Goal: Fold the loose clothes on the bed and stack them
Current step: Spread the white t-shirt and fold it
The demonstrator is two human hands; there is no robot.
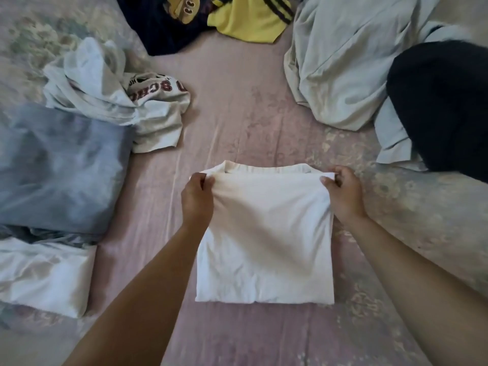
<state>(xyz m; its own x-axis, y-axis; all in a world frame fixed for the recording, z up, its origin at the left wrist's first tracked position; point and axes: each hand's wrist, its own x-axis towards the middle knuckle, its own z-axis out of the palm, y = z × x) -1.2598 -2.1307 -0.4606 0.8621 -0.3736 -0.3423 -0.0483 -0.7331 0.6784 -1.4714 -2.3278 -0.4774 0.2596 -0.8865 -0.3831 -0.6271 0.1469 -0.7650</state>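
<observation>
A white T-shirt (266,241) lies on the bed in front of me, folded into a rectangle with its collar at the far edge. My left hand (196,198) pinches the top layer's far left corner. My right hand (343,192) pinches the far right corner. The held edge is lifted slightly above the collar. To the left, a folded grey-blue garment (58,167) rests partly on a folded white garment (45,276). Behind them is a crumpled light grey shirt (111,96) with red lettering.
The bed has a pink floral sheet (237,107). At the far edge lie a dark navy garment (163,25) and a yellow garment (245,25). A pale grey-green garment (343,62) and a black garment (443,107) are heaped at the right.
</observation>
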